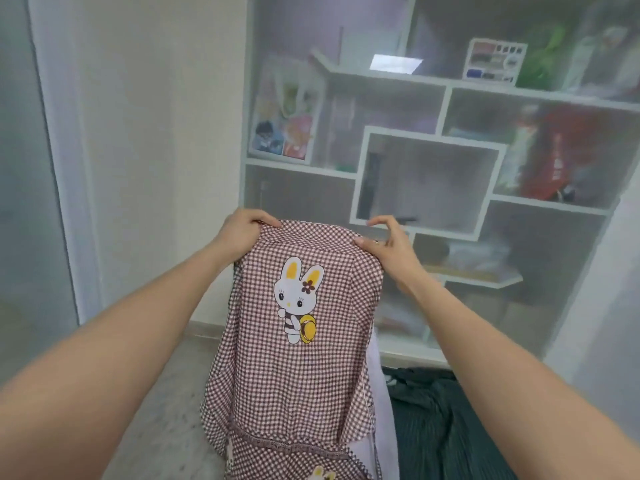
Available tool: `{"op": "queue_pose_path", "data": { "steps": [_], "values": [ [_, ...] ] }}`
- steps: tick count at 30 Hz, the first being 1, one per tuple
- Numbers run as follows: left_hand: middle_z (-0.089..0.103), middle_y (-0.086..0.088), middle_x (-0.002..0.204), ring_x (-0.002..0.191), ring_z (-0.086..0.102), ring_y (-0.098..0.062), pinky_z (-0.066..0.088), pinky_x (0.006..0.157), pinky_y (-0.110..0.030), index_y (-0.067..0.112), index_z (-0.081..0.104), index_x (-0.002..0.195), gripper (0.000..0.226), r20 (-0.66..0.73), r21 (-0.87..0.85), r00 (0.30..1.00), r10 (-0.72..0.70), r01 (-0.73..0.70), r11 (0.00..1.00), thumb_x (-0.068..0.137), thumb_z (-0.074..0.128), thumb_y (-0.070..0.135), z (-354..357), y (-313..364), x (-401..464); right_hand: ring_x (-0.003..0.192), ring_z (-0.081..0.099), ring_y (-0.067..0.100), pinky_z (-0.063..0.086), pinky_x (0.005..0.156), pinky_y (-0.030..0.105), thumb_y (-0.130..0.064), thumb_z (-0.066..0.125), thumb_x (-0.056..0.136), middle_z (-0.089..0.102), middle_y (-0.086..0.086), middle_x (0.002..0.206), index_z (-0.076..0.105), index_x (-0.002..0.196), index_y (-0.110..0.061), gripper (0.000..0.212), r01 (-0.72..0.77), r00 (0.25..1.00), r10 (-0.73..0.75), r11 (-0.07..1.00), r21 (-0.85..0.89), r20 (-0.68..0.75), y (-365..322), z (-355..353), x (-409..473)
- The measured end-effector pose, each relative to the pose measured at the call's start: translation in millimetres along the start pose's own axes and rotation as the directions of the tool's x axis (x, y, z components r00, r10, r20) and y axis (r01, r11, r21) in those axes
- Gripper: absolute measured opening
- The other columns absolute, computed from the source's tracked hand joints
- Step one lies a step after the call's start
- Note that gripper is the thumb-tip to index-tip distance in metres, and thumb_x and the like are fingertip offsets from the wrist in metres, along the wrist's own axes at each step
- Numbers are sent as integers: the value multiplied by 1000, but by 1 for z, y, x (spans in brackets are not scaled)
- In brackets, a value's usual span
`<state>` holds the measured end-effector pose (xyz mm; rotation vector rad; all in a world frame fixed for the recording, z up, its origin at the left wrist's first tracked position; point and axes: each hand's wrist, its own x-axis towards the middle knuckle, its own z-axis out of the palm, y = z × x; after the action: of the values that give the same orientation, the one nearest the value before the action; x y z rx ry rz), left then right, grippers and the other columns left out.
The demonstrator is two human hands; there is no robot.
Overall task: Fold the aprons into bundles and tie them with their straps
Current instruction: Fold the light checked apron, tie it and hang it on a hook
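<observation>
Up in front of the white shelving [429,188], I hold the checked apron [298,341] by its top edge, so the cloth hangs straight and I can line it up for a first fold. My left hand [242,230] clenches the top left corner; my right hand [388,244] pinches the top right corner between thumb and fingers. Its rabbit print [299,299] faces me, and the lace-trimmed pocket [294,448] hangs lowest, beside dark green pleated fabric [436,427]. No strap is visible, so tying looks far off.
</observation>
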<state>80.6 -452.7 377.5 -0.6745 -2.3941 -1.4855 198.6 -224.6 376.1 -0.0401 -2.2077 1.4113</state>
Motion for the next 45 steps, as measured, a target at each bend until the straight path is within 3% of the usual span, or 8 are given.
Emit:
{"op": "queue_pose_path", "data": {
  "steps": [5,9,14,16,19,31,40,45],
  "values": [
    [49,-4,137,121,47,-20,35,105,-33,17,57,127,45,243,170,968,-52,10,985,86,48,4,0,-62,33,85,65,25,54,78,45,-18,64,87,68,14,95,53,88,-26,14,-45,999,46,945,-325,-4,51,54,51],
    [34,-4,148,132,37,-21,30,110,-35,24,36,142,62,433,440,894,-115,-98,893,85,56,10,10,-122,59,101,62,20,51,87,40,-26,54,91,68,-5,106,60,82,-35,14,-92,992,128,769,-632,12,85,95,75],
    [33,-10,147,134,34,-25,24,113,-34,17,31,146,65,534,442,833,-145,-129,888,87,55,3,28,-178,79,91,68,27,58,77,38,-5,50,94,66,6,110,68,94,-18,23,-239,959,285,807,-540,2,132,130,89],
    [34,-12,146,133,35,-26,24,112,-34,15,32,145,64,535,446,833,-141,-136,885,88,56,6,36,-194,84,90,68,30,59,75,36,3,50,92,64,11,109,68,98,-7,22,-300,941,340,838,-455,5,145,140,91],
    [40,-13,140,130,38,-26,25,110,-33,10,38,142,59,538,391,835,-116,-125,912,87,59,11,49,-213,87,110,61,25,44,101,32,-1,55,90,66,8,118,68,111,-6,25,-253,942,332,805,-537,53,166,154,98],
    [18,-15,154,130,39,-39,31,109,-40,12,21,148,67,453,506,857,-246,-20,862,88,47,-3,149,-324,120,128,41,29,30,107,29,-14,60,88,41,14,141,39,142,-10,59,-223,847,468,744,-629,253,301,193,137],
    [56,-19,114,102,57,-32,43,91,-37,10,44,136,52,348,439,848,-399,229,869,88,47,30,208,-398,117,141,20,31,22,115,36,-10,64,85,14,15,154,29,146,-18,72,-334,764,580,730,-597,282,401,217,142],
    [39,-23,138,121,46,-39,40,99,-45,8,30,142,57,263,641,656,-707,429,637,91,54,11,209,-443,77,142,16,31,28,112,41,-12,61,87,12,12,155,28,147,-15,68,-357,729,609,728,-585,314,433,243,113]
  ]
}}
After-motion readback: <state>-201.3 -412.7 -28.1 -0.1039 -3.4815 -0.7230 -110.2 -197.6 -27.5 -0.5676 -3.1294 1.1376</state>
